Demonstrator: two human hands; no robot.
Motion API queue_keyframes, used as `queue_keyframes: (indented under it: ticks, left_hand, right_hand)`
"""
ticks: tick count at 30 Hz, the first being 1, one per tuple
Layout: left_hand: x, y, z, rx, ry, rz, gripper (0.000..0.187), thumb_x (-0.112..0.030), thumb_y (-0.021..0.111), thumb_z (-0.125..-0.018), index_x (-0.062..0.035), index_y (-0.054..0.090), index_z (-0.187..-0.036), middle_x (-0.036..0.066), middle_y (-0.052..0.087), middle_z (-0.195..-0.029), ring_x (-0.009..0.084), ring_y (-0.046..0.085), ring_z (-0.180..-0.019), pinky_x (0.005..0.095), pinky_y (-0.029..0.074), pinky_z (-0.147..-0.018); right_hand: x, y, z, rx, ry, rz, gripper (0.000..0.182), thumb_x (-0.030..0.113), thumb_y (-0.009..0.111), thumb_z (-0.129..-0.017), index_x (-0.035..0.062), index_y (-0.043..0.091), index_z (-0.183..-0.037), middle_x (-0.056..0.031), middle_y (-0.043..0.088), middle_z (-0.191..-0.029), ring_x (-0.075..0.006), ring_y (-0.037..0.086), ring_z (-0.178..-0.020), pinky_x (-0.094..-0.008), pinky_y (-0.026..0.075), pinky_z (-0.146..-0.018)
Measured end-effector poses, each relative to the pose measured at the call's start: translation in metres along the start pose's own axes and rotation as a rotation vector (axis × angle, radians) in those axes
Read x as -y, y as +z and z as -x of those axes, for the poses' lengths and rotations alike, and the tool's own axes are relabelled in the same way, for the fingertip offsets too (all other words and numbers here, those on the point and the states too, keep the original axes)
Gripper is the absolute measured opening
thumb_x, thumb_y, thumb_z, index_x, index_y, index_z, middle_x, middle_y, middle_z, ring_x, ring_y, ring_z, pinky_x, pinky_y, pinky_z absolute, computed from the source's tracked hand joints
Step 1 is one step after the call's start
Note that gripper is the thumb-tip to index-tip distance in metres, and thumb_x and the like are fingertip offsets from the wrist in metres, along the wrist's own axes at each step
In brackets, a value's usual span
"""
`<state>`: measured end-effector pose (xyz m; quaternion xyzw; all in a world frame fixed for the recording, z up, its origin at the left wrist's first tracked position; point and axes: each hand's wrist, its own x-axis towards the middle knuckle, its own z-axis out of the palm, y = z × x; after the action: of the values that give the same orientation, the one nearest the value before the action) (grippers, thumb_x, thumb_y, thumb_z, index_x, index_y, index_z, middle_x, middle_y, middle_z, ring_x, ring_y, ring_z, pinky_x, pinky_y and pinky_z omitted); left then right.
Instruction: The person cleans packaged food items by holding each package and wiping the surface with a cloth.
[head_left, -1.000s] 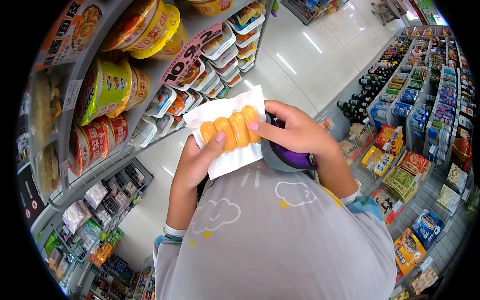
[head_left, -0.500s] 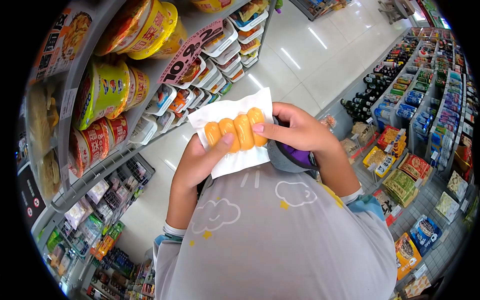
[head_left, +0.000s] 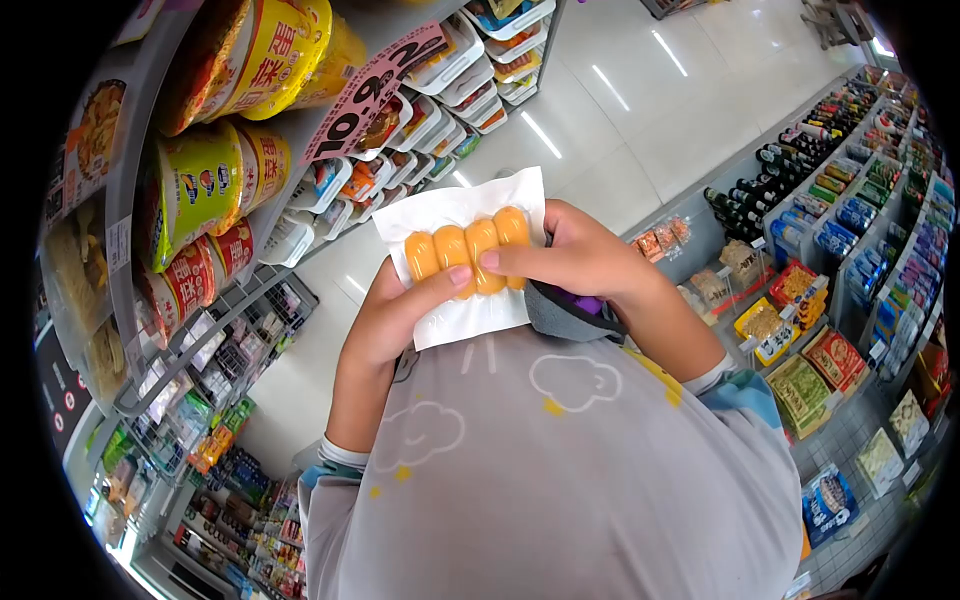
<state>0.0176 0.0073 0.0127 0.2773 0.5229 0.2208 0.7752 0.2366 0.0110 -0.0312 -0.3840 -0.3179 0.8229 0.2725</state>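
Both hands hold a white-backed vacuum pack of sausages (head_left: 452, 256) in front of my chest. Several plump, glossy orange-yellow sausages lie side by side under the clear film. My left hand (head_left: 402, 312) grips the pack's left lower edge, its thumb pressed on the sausages and its fingers hidden behind. From the right, my right hand (head_left: 572, 252) pinches the pack with its thumb across the front; the fingers behind are out of sight. Below the right hand sits a grey and purple item (head_left: 568, 312), partly covered, whose kind I cannot make out.
Close on the left stands a shelf with instant noodle tubs (head_left: 205, 185), a pink price sign (head_left: 372, 92) and white-trayed packs (head_left: 440, 130). Wire baskets of packets (head_left: 235, 350) are lower left. On the right, a shelf holds bottles (head_left: 750, 200), cans (head_left: 855, 215) and snack bags (head_left: 828, 505).
The right thumb has slid left over the sausages, closer to the left thumb. The view has turned slightly, shifting the shelves around me. Both hands still hold the pack.
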Motion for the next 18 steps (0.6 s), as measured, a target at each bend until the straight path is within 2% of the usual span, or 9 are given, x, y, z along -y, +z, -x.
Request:
queue_keyframes:
  ticks: [6,9,11,12,14,18]
  left_hand:
    - [0.01,0.0,0.003,-0.149,0.038,0.002,0.044,-0.018,0.065,-0.094,0.0,0.051,-0.132,0.007,0.061,-0.12,0.0145,0.059,-0.11,0.0296,0.047,-0.095]
    - [0.014,-0.003,0.009,-0.308,-0.007,0.207,0.043,-0.018,0.063,-0.096,0.0002,0.051,-0.133,0.008,0.062,-0.122,0.0155,0.06,-0.111,0.0299,0.047,-0.096]
    - [0.016,-0.002,0.007,-0.439,0.116,0.308,0.043,-0.019,0.062,-0.097,0.0003,0.05,-0.133,0.009,0.062,-0.124,0.017,0.061,-0.112,0.0305,0.048,-0.097]
    - [0.017,-0.005,0.008,-0.481,0.11,0.355,0.043,-0.018,0.061,-0.097,0.0004,0.049,-0.134,0.01,0.061,-0.126,0.0181,0.061,-0.113,0.0315,0.048,-0.098]
    - [0.018,-0.005,0.008,-0.511,0.162,0.403,0.044,-0.019,0.059,-0.098,0.0011,0.047,-0.136,0.012,0.06,-0.127,0.0206,0.061,-0.115,0.033,0.048,-0.099]
    - [0.027,-0.008,0.012,-0.538,0.233,0.456,0.046,-0.021,0.056,-0.099,0.0018,0.043,-0.137,0.014,0.058,-0.129,0.0237,0.06,-0.117,0.0357,0.047,-0.101]
  right_hand:
    - [0.012,-0.013,-0.022,0.101,0.157,0.038,0.044,0.025,0.073,-0.089,-0.0008,0.06,-0.123,-0.0059,0.065,-0.116,-0.0123,0.06,-0.105,-0.0269,0.047,-0.091]
    - [0.008,-0.011,-0.036,0.162,0.19,-0.009,0.048,0.03,0.072,-0.089,-0.0017,0.06,-0.124,-0.0065,0.064,-0.117,-0.0128,0.059,-0.107,-0.027,0.046,-0.093]
    - [0.01,-0.012,-0.041,0.183,0.193,-0.057,0.053,0.034,0.072,-0.088,-0.002,0.06,-0.125,-0.0065,0.064,-0.117,-0.0132,0.058,-0.108,-0.0273,0.045,-0.096]
    - [0.012,-0.012,-0.044,0.18,0.205,-0.073,0.054,0.035,0.071,-0.089,-0.0024,0.059,-0.125,-0.0063,0.064,-0.116,-0.0129,0.057,-0.109,-0.0268,0.043,-0.097]
    - [0.015,-0.011,-0.046,0.178,0.197,-0.081,0.055,0.038,0.069,-0.089,-0.0028,0.059,-0.125,-0.0064,0.062,-0.116,-0.0123,0.054,-0.112,-0.026,0.039,-0.1]
    - [0.019,-0.013,-0.051,0.206,0.222,-0.186,0.054,0.037,0.069,-0.09,-0.0014,0.059,-0.125,-0.0067,0.062,-0.116,-0.0124,0.055,-0.111,-0.0262,0.038,-0.101]
